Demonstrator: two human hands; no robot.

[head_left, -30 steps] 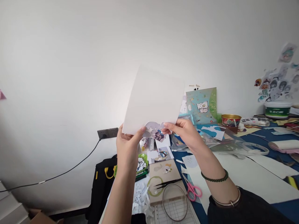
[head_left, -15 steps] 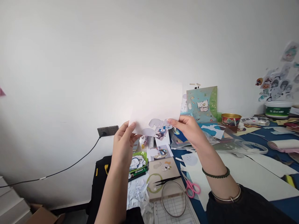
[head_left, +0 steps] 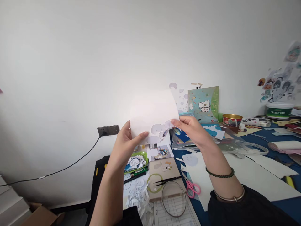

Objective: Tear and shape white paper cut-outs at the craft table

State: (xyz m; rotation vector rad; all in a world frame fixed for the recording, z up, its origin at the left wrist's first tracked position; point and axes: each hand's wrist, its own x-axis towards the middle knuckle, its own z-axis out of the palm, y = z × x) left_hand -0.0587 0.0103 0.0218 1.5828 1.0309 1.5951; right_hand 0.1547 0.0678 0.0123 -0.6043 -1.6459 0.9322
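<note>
The left hand [head_left: 127, 142] pinched the bottom left edge of a white paper sheet [head_left: 154, 114], thumb in front. The right hand [head_left: 191, 130] pinched a small sticker [head_left: 164, 128] at the sheet's bottom right edge. The sheet was held up in front of the wall, above the messy table [head_left: 258, 175]. Pink scissors [head_left: 191, 186] and black tweezers [head_left: 167, 180] lay on the table below the hands
</note>
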